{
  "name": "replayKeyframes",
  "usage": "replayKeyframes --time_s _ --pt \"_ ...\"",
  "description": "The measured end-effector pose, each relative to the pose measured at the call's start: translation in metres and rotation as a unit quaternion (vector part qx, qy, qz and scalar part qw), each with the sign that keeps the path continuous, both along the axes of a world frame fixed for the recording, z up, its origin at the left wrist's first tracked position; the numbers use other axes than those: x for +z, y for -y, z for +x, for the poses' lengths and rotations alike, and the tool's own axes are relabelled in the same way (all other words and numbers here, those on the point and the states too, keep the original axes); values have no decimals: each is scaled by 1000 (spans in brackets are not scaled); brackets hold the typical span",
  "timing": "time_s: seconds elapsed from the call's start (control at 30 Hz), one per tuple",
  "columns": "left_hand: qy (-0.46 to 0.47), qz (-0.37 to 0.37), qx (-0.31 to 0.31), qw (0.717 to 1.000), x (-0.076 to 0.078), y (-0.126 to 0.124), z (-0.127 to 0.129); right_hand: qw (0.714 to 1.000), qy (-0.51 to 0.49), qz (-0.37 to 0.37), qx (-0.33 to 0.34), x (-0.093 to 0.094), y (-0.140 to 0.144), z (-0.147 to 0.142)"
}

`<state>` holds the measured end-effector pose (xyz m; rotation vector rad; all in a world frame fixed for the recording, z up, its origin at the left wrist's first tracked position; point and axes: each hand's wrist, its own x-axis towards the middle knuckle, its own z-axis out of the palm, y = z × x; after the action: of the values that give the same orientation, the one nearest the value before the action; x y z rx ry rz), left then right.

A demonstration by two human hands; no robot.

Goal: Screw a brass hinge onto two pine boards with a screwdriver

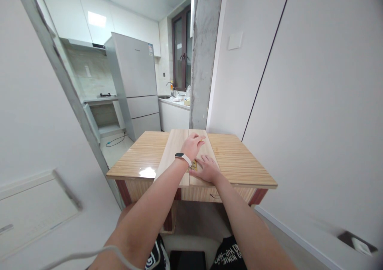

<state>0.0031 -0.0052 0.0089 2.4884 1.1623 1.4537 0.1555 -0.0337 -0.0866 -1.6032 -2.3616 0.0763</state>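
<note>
While flat beneath them, pale boards [176, 150] under both spread hands: left hand [194, 144], right hand [208, 169]

Two pale wooden boards [179, 148] lie flat, side by side, lengthwise across the tabletop's middle.

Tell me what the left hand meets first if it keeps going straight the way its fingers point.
The left hand points across the pale boards toward the table's far edge; beyond it, probably the grey concrete pillar, though depth is unclear.

1 head cam, looks fwd and down over wooden table [239, 158], near; kitchen beyond.
</note>
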Motion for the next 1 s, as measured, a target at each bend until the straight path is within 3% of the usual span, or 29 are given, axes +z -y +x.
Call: replayKeyframes --time_s 0.2,0.47,0.73,1.0 --pt "2 11 -53 999 -3 -5 -3 1000 -4 -11 -3 3 2 -1" --pt "22 -24 -63 997 0 -1 -7 1000 -4 -9 -6 2 2 0" --pt "37 -33 -29 998 -1 -5 -9 1000 -5 -1 4 2 1 1" --pt "44 -19 -53 997 0 -6 -12 1000 -6 -1 7 2 1 2"
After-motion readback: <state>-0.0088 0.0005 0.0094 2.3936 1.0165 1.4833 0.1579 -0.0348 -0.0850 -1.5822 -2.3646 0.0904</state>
